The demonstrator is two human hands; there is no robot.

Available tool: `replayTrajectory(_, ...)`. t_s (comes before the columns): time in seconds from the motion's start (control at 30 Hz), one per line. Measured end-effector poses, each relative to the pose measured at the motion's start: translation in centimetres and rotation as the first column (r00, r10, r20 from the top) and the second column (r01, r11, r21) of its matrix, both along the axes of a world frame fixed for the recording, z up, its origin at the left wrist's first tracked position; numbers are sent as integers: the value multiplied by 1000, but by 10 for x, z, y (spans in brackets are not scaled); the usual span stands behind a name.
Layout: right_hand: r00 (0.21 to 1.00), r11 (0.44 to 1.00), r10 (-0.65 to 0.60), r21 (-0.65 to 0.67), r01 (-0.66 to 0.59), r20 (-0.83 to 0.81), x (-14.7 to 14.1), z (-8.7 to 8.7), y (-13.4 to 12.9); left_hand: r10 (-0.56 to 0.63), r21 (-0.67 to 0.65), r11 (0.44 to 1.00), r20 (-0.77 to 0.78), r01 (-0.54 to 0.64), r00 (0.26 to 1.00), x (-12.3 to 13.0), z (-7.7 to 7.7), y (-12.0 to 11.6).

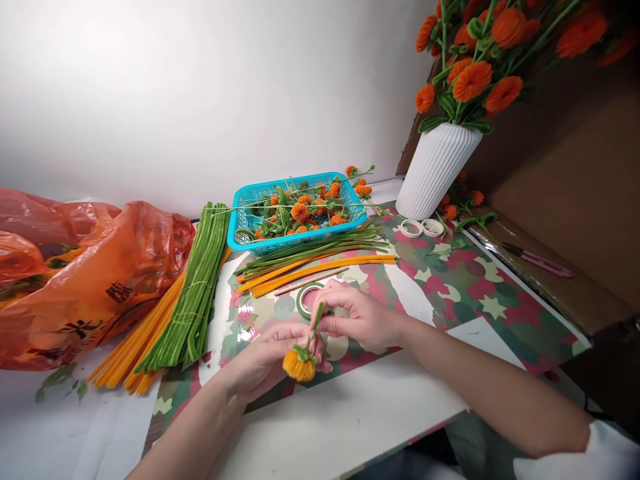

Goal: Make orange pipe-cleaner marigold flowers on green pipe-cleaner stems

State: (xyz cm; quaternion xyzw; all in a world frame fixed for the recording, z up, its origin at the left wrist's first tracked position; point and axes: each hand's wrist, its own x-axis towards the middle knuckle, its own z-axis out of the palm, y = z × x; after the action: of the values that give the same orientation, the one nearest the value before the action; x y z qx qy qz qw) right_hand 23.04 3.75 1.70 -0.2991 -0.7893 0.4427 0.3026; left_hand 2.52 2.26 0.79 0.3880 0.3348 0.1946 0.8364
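Note:
A yellow-orange fuzzy flower (299, 365) with green leaves at its base hangs head down between my hands. My left hand (275, 350) pinches it near the base, just above the bloom. Higher up, the fingers of my right hand (357, 315) are closed on its green stem (318, 316). A roll of green tape (304, 301) lies on the patterned mat just behind my fingers. Yellow and green fuzzy sticks (320, 261) lie beyond the roll, along with a thin wooden stick (305, 283).
Behind sits a blue basket (234, 227) of orange flowers. A white vase (436, 172) of flowers, white tape rolls (411, 229) and a pink cutter (547, 263) are at right. At left are green stick bundles (193, 293) and an orange bag (105, 287).

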Motion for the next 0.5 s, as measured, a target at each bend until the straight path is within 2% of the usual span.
replayTrajectory(0.07, 994, 996, -92, 3, 92, 55, -1, 2, 0, 133, 89, 988, -87, -125, 987, 0, -1, 2)
replayTrajectory(0.1, 986, 991, -137, 19, 135, 93, -2, 4, 0, 225, 187, 962, -141, -197, 964, -1, 0, 2)
replayTrajectory(0.17, 965, 980, -196, 63, 188, 176, -5, 7, -3, 406, 461, 846, -231, -268, 884, -2, 3, 2)
replayTrajectory(0.23, 944, 971, -233, 109, 212, 234, -9, 8, -6, 510, 720, 674, -289, -167, 810, -1, 7, 0)
replayTrajectory(0.27, 935, 966, -251, 125, 225, 251, -11, 8, -8, 523, 791, 607, -322, -79, 789, 0, 8, -2)
replayTrajectory(0.3, 926, 960, -273, 136, 245, 259, -13, 8, -9, 523, 827, 562, -348, -8, 778, 1, 10, -3)
replayTrajectory(0.33, 921, 955, -289, 141, 260, 260, -13, 8, -10, 505, 835, 548, -377, 49, 776, 2, 11, -4)
replayTrajectory(0.4, 925, 958, -283, 130, 257, 253, -12, 7, -10, 446, 803, 591, -406, 79, 797, 3, 12, -6)
replayTrajectory(0.5, 965, 986, -155, 93, 138, 213, -5, 5, -6, 296, 656, 754, -378, 28, 877, 1, 13, -3)
